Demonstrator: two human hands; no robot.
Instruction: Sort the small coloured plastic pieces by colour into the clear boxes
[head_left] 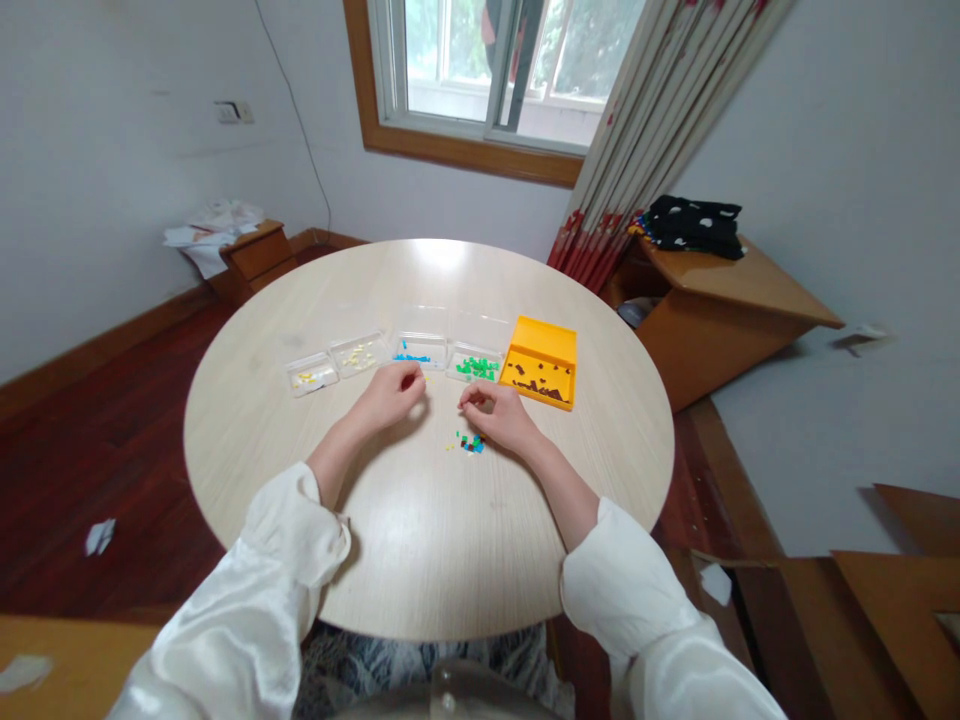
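Observation:
My left hand (391,393) is closed in a loose curl, fingertips together, just in front of the clear box of blue pieces (414,357). Whatever it may hold is too small to name. My right hand (504,414) makes a pinch in front of the clear box of green pieces (478,368); what sits between thumb and finger cannot be made out. Below the right hand lies a small cluster of green, blue, dark brown and yellow pieces (472,443) on the table. An opened yellow case (572,388) with dark brown pieces stands to its right.
A clear box with pale yellow pieces (358,354) and another with deeper yellow pieces (312,376) stand on the left of the round table (427,560). Beyond the table are a window, a curtain (637,130) and a wooden cabinet (739,310) bearing dark cloth.

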